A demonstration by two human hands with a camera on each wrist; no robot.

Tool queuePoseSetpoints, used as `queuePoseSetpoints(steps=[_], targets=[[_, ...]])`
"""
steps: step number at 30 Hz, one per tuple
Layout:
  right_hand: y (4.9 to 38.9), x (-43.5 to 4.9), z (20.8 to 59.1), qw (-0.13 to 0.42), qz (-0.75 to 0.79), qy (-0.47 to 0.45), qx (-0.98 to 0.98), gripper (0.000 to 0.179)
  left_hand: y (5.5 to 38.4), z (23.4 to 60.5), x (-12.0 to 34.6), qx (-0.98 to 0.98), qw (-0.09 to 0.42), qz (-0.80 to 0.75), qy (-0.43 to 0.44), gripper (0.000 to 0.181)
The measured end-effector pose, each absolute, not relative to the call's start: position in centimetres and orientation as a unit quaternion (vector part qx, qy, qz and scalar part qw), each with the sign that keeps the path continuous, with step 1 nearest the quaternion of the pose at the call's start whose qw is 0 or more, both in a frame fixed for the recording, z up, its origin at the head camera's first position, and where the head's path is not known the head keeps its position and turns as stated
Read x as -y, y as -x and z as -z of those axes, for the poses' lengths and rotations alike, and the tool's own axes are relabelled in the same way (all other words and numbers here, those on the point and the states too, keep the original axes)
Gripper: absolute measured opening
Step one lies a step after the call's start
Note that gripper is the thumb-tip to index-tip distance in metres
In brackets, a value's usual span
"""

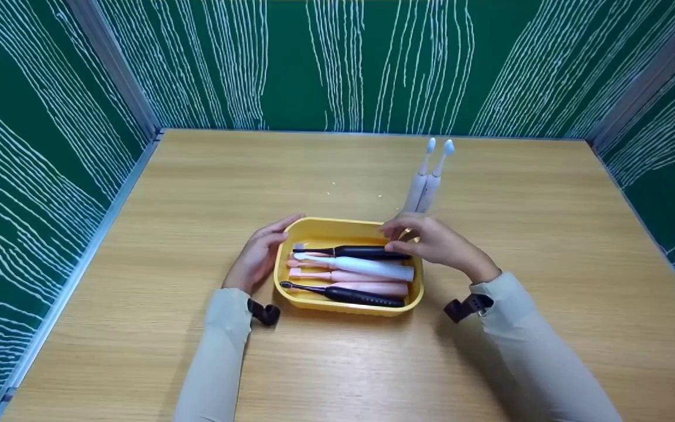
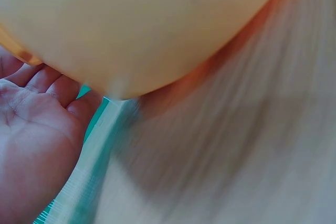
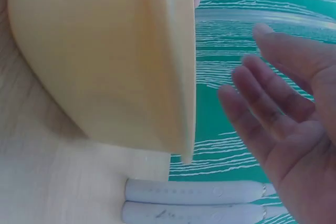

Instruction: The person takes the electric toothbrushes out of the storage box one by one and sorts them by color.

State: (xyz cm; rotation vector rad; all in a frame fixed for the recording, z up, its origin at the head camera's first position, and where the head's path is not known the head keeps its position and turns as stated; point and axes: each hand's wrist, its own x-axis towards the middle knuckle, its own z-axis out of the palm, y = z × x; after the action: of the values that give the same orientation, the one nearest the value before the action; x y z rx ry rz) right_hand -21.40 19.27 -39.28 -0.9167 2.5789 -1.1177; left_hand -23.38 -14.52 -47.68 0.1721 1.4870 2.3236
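Note:
A yellow plastic basket (image 1: pixel 337 230) holds several electric toothbrushes lying side by side. Among them are a black toothbrush (image 1: pixel 367 252) at the back, a pale blue-white one (image 1: pixel 372 268), pink ones (image 1: pixel 358 276) and another black one (image 1: pixel 364 295) in front. My left hand (image 1: pixel 258 258) rests against the basket's left end, its fingers along the outer wall below the rim. Over the back right corner hovers my right hand (image 1: pixel 434 239), fingers loosely bent. The right wrist view shows that hand (image 3: pixel 289 108) apart from the basket wall (image 3: pixel 105 51), with nothing in it.
Two white electric toothbrushes (image 1: pixel 423 190) stand upright side by side behind the right hand. Small white specks (image 1: pixel 379 196) dot the wooden table (image 1: pixel 226 176). Green panels with white lines (image 1: pixel 290 70) enclose the table's back and sides.

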Motion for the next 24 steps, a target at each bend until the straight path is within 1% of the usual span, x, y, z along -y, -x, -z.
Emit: queuePoseSetpoints(steps=[6,13,19,24], targets=[[20.9,-18.3,38.1,0.136,0.317,0.343,-0.874,0.031,23.4,47.8,14.5,-0.529,0.188,-0.825,-0.062,0.048],[20.8,-17.4,37.7,0.151,0.249,0.375,-0.88,0.032,23.4,47.7,14.6,-0.537,0.192,-0.818,-0.073,0.049],[20.7,-16.6,37.5,0.178,0.209,0.367,-0.889,0.032,23.4,47.7,14.6,-0.538,0.194,-0.816,-0.077,0.049],[20.7,-15.9,37.4,0.189,0.177,0.358,-0.897,0.032,23.3,47.6,14.5,-0.537,0.189,-0.819,-0.069,0.049]])
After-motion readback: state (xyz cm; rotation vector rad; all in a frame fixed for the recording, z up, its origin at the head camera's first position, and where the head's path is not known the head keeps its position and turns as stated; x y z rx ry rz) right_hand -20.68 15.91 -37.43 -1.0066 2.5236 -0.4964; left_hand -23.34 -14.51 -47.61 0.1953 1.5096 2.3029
